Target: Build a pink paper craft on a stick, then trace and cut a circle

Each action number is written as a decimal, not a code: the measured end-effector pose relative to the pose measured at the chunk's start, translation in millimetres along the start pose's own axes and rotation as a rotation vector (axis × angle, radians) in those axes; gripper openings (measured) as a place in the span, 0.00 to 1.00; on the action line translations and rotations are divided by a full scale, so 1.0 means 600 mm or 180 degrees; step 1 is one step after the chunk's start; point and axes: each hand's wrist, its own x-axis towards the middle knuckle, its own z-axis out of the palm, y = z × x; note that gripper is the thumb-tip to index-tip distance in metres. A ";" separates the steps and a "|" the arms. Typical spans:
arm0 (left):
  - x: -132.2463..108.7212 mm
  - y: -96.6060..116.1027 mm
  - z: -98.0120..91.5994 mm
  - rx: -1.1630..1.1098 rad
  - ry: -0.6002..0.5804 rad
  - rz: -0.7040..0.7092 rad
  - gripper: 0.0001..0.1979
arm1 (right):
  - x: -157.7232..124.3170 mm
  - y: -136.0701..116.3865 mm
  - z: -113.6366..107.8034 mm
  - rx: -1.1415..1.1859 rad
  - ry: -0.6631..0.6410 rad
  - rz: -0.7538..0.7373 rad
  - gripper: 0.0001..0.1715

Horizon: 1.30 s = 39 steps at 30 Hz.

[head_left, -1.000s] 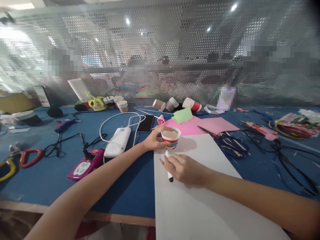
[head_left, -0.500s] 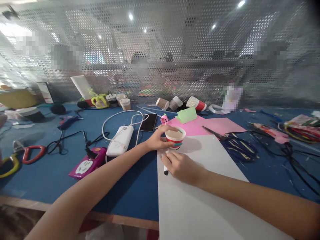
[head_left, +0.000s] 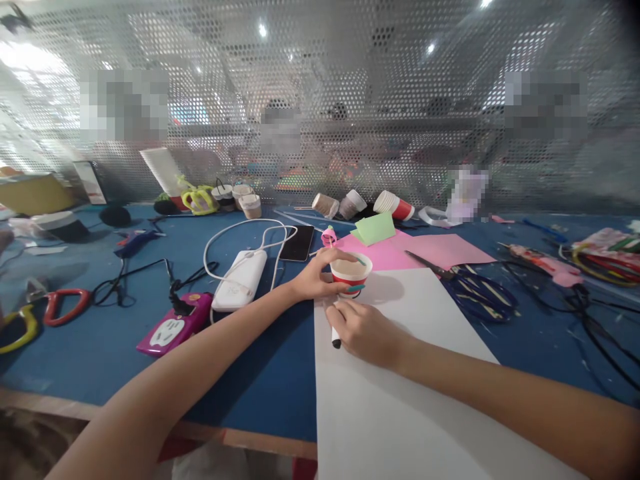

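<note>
My left hand (head_left: 324, 275) is closed around a red and white paper cup (head_left: 345, 283), thumb on its near side and fingers over the rim. The cup stands upright on a large white sheet of paper (head_left: 400, 413), close to its far left corner. Just in front of the cup, my right hand (head_left: 363, 330) is closed on a white marker with a black end (head_left: 336, 339). That black end points toward me; the marker's other end is hidden by the fingers.
Pink paper (head_left: 445, 249) and green paper (head_left: 375, 229) lie behind the sheet. Scissors with dark blue handles (head_left: 475, 293) sit at its right edge. To the left are a white power bank (head_left: 243, 280), a phone (head_left: 298, 243) and a purple power socket (head_left: 175, 327). A perforated metal panel (head_left: 320, 147) rises behind.
The black end of the marker has shifted slightly to the right as my right hand turns a little. My left hand stays on the cup.
</note>
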 end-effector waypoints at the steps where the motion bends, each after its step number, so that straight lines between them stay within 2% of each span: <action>1: 0.000 0.000 0.000 -0.0001 -0.0010 -0.0008 0.25 | -0.002 0.001 0.000 0.0011 -0.0014 -0.0025 0.13; 8: -0.001 -0.002 0.000 -0.0039 -0.0006 -0.0019 0.26 | -0.019 0.010 -0.005 0.0164 0.0021 -0.0058 0.13; 14: -0.002 -0.009 0.002 -0.0049 0.0006 -0.0015 0.28 | -0.031 0.024 -0.019 0.0535 0.0241 -0.0109 0.12; 19: -0.001 -0.007 0.003 -0.0043 -0.0012 -0.0138 0.28 | -0.049 0.039 -0.025 0.0823 0.0187 -0.0137 0.14; 29: -0.001 -0.008 0.001 -0.0126 -0.0045 -0.0130 0.27 | -0.066 0.061 -0.026 0.1049 0.0343 0.0020 0.12; 32: 0.000 -0.008 0.001 -0.0160 -0.0053 -0.0099 0.26 | -0.065 0.061 -0.031 0.0888 0.0502 0.0042 0.13; 35: 0.002 -0.006 0.001 -0.0206 -0.0055 -0.0141 0.26 | -0.060 0.048 -0.037 0.0427 0.0641 -0.0046 0.16; 39: 0.003 0.000 0.001 -0.0189 -0.0044 -0.0214 0.25 | -0.039 0.018 -0.038 -0.0104 0.0569 -0.0132 0.08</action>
